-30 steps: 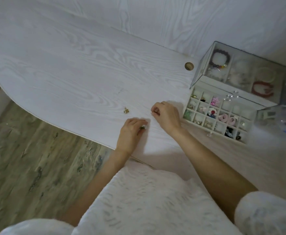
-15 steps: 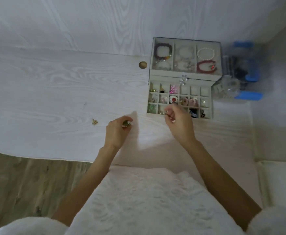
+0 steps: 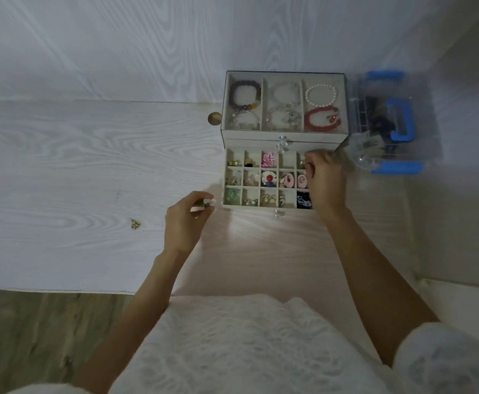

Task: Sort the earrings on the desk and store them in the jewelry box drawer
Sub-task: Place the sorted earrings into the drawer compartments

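Observation:
The jewelry box point(image 3: 285, 137) stands at the back of the white desk, its gridded drawer point(image 3: 266, 207) pulled out toward me and full of small earrings. My right hand point(image 3: 325, 180) hovers over the drawer's right-hand compartments with fingertips pinched together; a small earring seems held there, but it is too small to be sure. My left hand point(image 3: 187, 220) sits just left of the drawer's front corner, pinching a small green earring point(image 3: 204, 204). A lone gold earring point(image 3: 135, 223) lies on the desk to the left of my left hand.
Bracelets show under the box's clear lid point(image 3: 283, 102). A clear container with blue handles point(image 3: 391, 123) stands right of the box. A round brass cap point(image 3: 214, 118) is set in the desk point(image 3: 62, 166) by the box. The desk's front edge and wooden floor point(image 3: 33, 336) lie below left.
The view swung right and centred on the box. My right hand moved from the drawer's front row to its back right compartments. My left hand moved closer to the drawer's left corner with the green earring.

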The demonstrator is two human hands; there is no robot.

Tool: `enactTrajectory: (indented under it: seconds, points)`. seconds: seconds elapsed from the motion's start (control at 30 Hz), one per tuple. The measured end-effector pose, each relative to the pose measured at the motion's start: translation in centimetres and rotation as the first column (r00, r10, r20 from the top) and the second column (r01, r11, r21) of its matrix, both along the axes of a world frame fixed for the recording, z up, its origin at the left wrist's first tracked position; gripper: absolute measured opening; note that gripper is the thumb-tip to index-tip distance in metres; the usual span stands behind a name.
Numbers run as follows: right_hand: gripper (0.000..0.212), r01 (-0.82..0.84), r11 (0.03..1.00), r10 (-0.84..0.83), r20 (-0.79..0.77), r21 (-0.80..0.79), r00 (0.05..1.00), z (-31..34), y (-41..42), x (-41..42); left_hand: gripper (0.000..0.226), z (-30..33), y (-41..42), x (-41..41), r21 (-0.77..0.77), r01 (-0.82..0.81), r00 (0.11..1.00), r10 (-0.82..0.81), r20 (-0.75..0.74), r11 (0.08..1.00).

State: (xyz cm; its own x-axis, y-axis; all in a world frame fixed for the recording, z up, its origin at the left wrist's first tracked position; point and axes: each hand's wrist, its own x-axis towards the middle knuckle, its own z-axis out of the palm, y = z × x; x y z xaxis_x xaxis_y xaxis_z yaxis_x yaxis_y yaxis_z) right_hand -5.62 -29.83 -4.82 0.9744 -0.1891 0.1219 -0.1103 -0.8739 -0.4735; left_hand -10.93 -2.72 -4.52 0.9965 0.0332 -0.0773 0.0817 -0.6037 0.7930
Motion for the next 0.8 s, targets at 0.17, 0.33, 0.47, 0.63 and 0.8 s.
enactTrajectory:
  seconds: [0.17,0.33,0.47,0.63,0.8]
  points:
    - [0.020,0.002,1.000,-0.004,0.066,0.026,0.998,0.6,-1.0,-1.6,0.013,2.0,-3.3,2.6,-0.003,0.145,0.977,-0.143,0.160,0.989]
    - [0.018,0.059,0.994,-0.057,0.024,-0.091,0.998,0.3,-2.0,-6.5,0.018,2.0,-9.5,5.7,0.189,0.351,0.867,-0.395,0.304,0.917]
    - [0.023,0.081,0.991,-0.087,-0.051,-0.109,0.995,-0.6,-2.4,-9.3,0.016,1.0,-13.3,7.3,0.345,0.417,0.773,-0.528,0.352,0.841]
    - [0.027,0.081,0.996,-0.086,-0.112,-0.048,0.990,-0.8,-2.6,-10.4,0.017,-0.6,-14.3,8.5,0.492,0.367,0.776,-0.551,0.307,0.790]
    - [0.031,0.074,0.997,-0.071,-0.155,0.017,0.985,-1.0,-2.5,-10.6,0.023,-1.0,-14.8,8.2,0.530,0.315,0.850,-0.482,0.211,0.787]
